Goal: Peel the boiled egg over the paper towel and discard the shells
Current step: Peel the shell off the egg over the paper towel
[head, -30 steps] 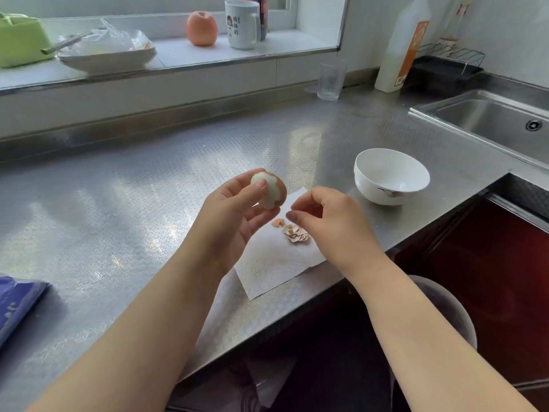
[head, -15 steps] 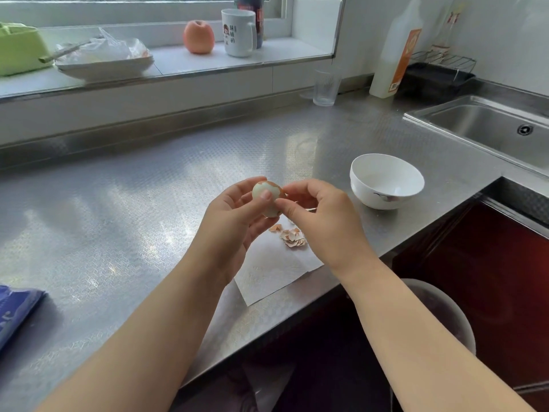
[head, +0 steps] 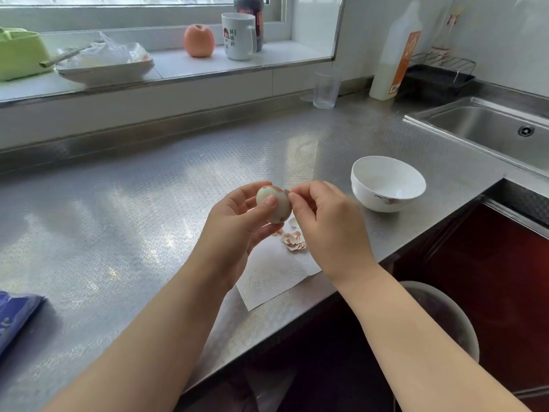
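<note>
Right hand [head: 326, 221] is brought back to the egg [head: 274, 203], held in the left hand [head: 237, 221]; its grip now pinches a shell flake, so peeling is resumed.

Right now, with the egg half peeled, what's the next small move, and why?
Probably pull the pinched bit of shell away with the right hand and drop it on the paper towel. The left hand holds the egg above the towel, brown shell still clings to its top and right side, and earlier shell pieces already lie there.
</note>
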### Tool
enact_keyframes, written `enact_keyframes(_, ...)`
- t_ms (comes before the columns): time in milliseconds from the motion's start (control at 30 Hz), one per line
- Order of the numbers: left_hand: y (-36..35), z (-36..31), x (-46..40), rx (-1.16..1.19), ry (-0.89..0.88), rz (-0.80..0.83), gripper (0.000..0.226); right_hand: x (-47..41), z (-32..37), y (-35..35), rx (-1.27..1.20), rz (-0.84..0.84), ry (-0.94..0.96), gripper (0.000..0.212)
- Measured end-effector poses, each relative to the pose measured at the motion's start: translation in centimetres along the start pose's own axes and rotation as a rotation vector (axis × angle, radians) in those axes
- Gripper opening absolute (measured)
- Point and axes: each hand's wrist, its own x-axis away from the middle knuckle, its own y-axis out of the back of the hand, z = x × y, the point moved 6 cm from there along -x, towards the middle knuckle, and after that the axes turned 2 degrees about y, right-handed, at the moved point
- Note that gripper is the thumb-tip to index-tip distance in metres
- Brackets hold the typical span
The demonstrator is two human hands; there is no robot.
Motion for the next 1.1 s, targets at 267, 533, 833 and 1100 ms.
enact_keyframes(267,1.0,-0.4,-0.4,0.034,-0.01,-0.088,0.03,0.3,-0.4,0.1,-0.129,0.024,-0.083,0.01)
enact_keyframes(533,1.4,-0.4,-0.5,0.073,0.065,-0.087,0.029,1.4,-2.4,-1.1,0.017,0.367,-0.248,0.027)
enact_keyframes(833,-0.2,-0.1,0.1,-0.167,0.017,0.097,0.031,-0.6,-0.8,-0.6,-0.265,0.236,-0.198,0.019)
enact_keyframes(1100,-0.4,-0.4,0.2,-0.323,-0.071,0.047,0.03,-0.3,-1.4,-0.4,-0.271,0.184,-0.216,0.009)
